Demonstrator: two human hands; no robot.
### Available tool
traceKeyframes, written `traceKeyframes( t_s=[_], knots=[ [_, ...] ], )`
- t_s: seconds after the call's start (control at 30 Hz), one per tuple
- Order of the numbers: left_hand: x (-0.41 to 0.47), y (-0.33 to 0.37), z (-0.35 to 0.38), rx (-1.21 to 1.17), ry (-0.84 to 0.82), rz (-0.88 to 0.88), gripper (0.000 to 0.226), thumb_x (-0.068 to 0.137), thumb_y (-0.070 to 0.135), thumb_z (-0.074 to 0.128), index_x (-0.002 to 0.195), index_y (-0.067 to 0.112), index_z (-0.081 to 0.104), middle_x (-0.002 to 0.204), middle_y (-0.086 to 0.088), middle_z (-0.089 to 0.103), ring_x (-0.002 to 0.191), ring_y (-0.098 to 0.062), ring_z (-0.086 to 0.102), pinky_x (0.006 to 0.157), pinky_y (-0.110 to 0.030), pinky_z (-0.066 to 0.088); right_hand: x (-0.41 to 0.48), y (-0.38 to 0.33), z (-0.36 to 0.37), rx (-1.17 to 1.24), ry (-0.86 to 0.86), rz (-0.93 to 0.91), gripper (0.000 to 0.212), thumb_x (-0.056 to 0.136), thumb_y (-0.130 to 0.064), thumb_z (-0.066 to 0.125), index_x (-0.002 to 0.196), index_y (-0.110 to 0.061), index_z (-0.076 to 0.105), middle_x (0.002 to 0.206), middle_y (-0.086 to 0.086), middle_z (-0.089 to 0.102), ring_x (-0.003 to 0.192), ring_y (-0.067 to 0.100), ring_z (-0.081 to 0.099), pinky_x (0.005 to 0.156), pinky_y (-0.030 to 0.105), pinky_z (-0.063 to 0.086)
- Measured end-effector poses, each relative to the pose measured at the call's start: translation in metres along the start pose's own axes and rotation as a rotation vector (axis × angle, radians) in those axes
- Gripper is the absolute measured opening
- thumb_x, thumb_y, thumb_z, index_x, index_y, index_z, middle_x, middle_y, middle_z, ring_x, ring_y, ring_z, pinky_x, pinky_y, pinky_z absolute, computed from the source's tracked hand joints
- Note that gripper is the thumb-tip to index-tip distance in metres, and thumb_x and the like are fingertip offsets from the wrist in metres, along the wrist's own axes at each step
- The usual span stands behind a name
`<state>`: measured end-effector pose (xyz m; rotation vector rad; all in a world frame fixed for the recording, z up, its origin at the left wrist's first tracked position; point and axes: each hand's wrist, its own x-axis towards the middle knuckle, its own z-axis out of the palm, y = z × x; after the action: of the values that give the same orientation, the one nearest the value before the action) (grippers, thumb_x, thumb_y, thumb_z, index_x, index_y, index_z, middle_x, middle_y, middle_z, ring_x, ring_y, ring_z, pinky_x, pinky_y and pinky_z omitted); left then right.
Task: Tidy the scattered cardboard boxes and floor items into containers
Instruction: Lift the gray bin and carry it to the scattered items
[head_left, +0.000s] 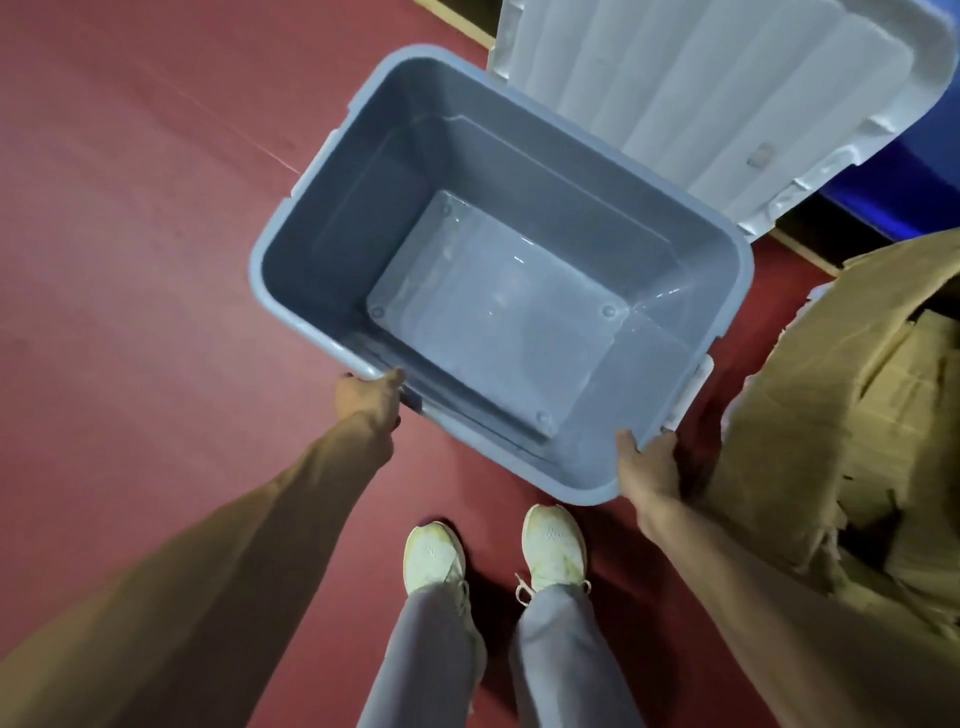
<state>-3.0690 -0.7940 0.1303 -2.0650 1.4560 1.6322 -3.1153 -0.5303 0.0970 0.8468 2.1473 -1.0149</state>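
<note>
Both hands grip the blue bin (280, 291), left hand (371, 397) and right hand (647, 465) curled over its near rim.

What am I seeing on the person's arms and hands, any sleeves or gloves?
The left hand and right hand wear no gloves, rings or watch that I can see. The left forearm and right forearm look bare to the frame edge, with no cuff in view.

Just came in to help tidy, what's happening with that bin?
A person stands over an empty blue-grey bin, holding its near rim with the left grip and the right grip. A white lid lies just beyond it. Torn cardboard sits to the person's right, not yet packed.
</note>
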Motion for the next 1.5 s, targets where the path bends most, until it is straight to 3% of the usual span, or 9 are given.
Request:
traceKeyframes(
  t_s=[0.2, 0.3, 0.37, 0.5, 0.6, 0.77, 1.13, 1.3, 1.5],
  knots=[
    [-0.011, -0.006, 0.01, -0.156, 0.032, -0.009, 0.023, 0.082, -0.008, 0.059, 0.101, 0.003, 0.053, 0.077, -0.008, 0.059, 0.063, -0.023, 0.059, 0.065, -0.034, 0.059, 0.008, -0.007, -0.001, -0.028, 0.176, -0.071, 0.047, 0.098, -0.019, 0.046, 0.14, -0.005, 0.03, 0.129, 0.024, 0.055, 0.116, 0.04, 0.055, 0.099, 0.043, 0.043],
    [-0.013, -0.008, -0.005, 0.032, -0.114, -0.067, 0.004, 0.085, 0.007, 0.059, 0.082, 0.004, 0.06, 0.08, -0.012, 0.066, 0.063, -0.025, 0.065, 0.063, -0.032, 0.056, 0.013, -0.021, -0.015, -0.102, 0.168, -0.064, 0.044, 0.098, -0.019, 0.046, 0.137, -0.003, 0.032, 0.129, 0.024, 0.054, 0.117, 0.04, 0.054, 0.098, 0.042, 0.042],
    [-0.005, 0.001, -0.024, 0.305, -0.093, 0.016, 0.022, 0.082, 0.026, 0.061, 0.075, 0.006, 0.066, 0.08, -0.012, 0.071, 0.066, -0.029, 0.069, 0.066, -0.032, 0.054, 0.023, -0.036, -0.023, -0.165, 0.187, -0.101, 0.045, 0.098, -0.019, 0.046, 0.137, -0.001, 0.033, 0.13, 0.025, 0.054, 0.118, 0.041, 0.052, 0.099, 0.041, 0.041],
    [0.024, 0.033, -0.057, 0.599, 0.319, 0.391, 0.03, 0.077, 0.035, 0.064, 0.09, 0.008, 0.062, 0.102, -0.017, 0.06, 0.096, -0.035, 0.059, 0.087, -0.04, 0.05, 0.048, -0.062, -0.033, -0.216, 0.214, -0.131, 0.047, 0.097, -0.021, 0.046, 0.139, -0.004, 0.033, 0.133, 0.026, 0.05, 0.122, 0.042, 0.048, 0.104, 0.042, 0.035],
    [0.053, 0.053, -0.064, 0.504, 0.28, 0.488, 0.055, 0.08, 0.02, 0.068, 0.128, 0.004, 0.046, 0.13, -0.019, 0.043, 0.112, -0.033, 0.053, 0.098, -0.04, 0.044, 0.06, -0.068, -0.032, -0.194, 0.228, -0.145, 0.047, 0.094, -0.025, 0.049, 0.136, -0.007, 0.039, 0.128, 0.024, 0.055, 0.117, 0.04, 0.052, 0.103, 0.044, 0.039],
    [0.063, 0.064, -0.059, 0.411, 0.156, 0.443, 0.041, 0.078, -0.013, 0.048, 0.113, 0.009, 0.049, 0.094, -0.008, 0.051, 0.084, -0.021, 0.049, 0.064, -0.028, 0.043, 0.065, -0.057, -0.029, -0.096, 0.289, -0.119, 0.046, 0.086, -0.033, 0.061, 0.119, -0.002, 0.059, 0.116, 0.022, 0.065, 0.107, 0.039, 0.06, 0.098, 0.046, 0.047],
    [-0.011, 0.031, -0.154, 0.436, 0.333, 0.108, 0.034, 0.086, -0.001, 0.047, 0.119, -0.007, 0.051, 0.118, -0.026, 0.055, 0.104, -0.039, 0.055, 0.075, -0.034, 0.04, -0.016, -0.125, -0.043, -0.41, 0.199, -0.244, 0.04, 0.091, -0.032, 0.054, 0.118, -0.004, 0.058, 0.118, 0.025, 0.062, 0.111, 0.044, 0.057, 0.096, 0.047, 0.046],
    [-0.088, 0.011, -0.248, 0.26, 0.404, 0.03, 0.03, 0.077, -0.006, 0.056, 0.107, -0.008, 0.057, 0.093, -0.018, 0.052, 0.084, -0.03, 0.052, 0.07, -0.03, 0.038, -0.111, -0.185, -0.043, -0.514, 0.108, -0.389, 0.039, 0.092, -0.031, 0.054, 0.122, -0.007, 0.058, 0.122, 0.024, 0.061, 0.115, 0.042, 0.054, 0.095, 0.043, 0.043],
    [-0.201, -0.037, -0.377, -0.095, 0.551, -0.032, 0.037, 0.07, -0.005, 0.065, 0.106, -0.006, 0.062, 0.099, -0.026, 0.065, 0.077, -0.027, 0.056, 0.067, -0.036, 0.048, -0.252, -0.229, -0.035, -0.69, -0.056, -0.659, 0.038, 0.09, -0.025, 0.056, 0.119, 0.0, 0.056, 0.116, 0.028, 0.062, 0.109, 0.044, 0.058, 0.089, 0.043, 0.046]
  ],
)
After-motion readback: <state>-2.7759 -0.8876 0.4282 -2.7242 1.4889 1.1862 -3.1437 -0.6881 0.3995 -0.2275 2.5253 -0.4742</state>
